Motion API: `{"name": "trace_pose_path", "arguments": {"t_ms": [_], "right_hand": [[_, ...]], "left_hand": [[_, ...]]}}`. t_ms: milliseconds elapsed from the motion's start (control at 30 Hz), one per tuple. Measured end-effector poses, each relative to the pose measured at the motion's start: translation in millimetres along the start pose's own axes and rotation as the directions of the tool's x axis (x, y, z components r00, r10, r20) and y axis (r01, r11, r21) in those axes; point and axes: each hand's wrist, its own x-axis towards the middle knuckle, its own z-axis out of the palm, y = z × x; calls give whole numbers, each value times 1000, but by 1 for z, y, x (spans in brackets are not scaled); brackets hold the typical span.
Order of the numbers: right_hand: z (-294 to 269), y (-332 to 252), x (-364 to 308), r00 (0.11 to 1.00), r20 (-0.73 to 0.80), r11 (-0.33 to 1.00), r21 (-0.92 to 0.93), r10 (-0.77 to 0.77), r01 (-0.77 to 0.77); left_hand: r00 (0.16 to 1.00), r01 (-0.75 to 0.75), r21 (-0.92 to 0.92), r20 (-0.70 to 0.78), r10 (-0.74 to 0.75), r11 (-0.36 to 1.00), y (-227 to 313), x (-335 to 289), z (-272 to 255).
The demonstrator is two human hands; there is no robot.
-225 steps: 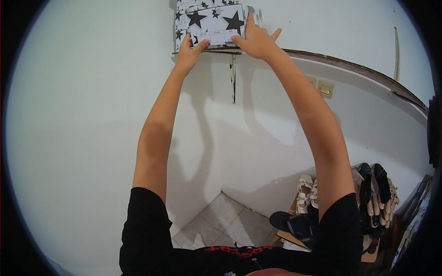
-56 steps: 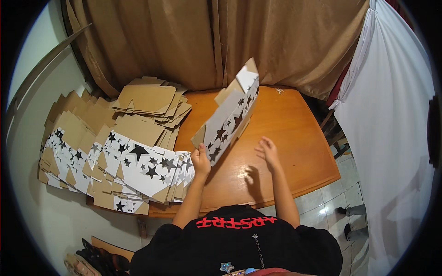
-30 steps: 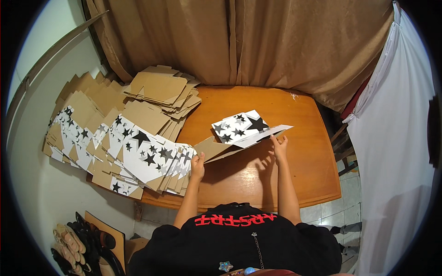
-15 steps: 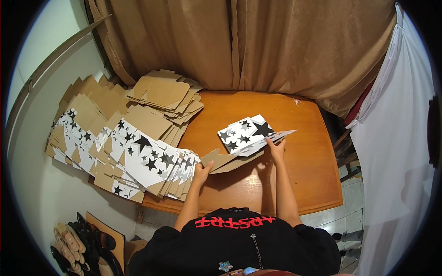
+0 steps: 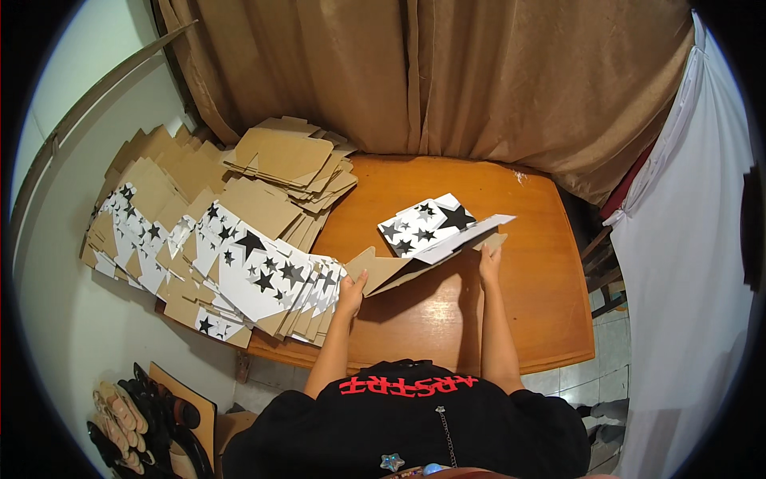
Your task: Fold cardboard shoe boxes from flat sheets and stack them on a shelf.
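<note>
I hold a flat cardboard box blank (image 5: 415,271) tilted above the table, plain brown on the side toward me. My left hand (image 5: 352,294) is closed on its left flap, close to the stacked blanks. My right hand (image 5: 491,265) grips its right end. A pale panel (image 5: 465,239) angles up along the far edge. Just beyond lies a white cardboard piece (image 5: 424,229) printed with black and grey stars; I cannot tell whether it joins the blank I hold.
Fanned star-printed blanks (image 5: 259,267) cover the left of the wooden table (image 5: 527,303). Brown blanks (image 5: 279,156) are piled at the back left. A brown curtain (image 5: 511,80) hangs behind, a white one (image 5: 670,279) at the right. Shoes (image 5: 120,415) stand at lower left.
My right hand has shifted slightly right and lower along the blank. The pale panel has turned, showing a broader plain face, and the blank's left flap stands a little higher.
</note>
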Motion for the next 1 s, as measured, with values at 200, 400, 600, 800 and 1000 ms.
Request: {"name": "trace_pose_path", "arguments": {"t_ms": [200,400,600,800,1000], "right_hand": [[7,-76,-45,976,-209,997,-47,57,-68],[-17,-118,-52,905,180,907,-256,385,-335],[-15,-106,-57,984,79,654,-755,159,-45],[17,-113,-74,956,-2,383,-916,292,-119],[14,-71,-63,969,25,538,-835,248,-116]], "left_hand": [[932,-61,-265,-361,-41,962,10,1,-24],[790,-70,-211,-609,-75,975,6,15,-34],[658,65,594,-630,413,802,-9,12,-28],[919,275,849,-369,135,451,28,2,-27],[937,348,928,-338,-94,130,82,-9,10]]}}
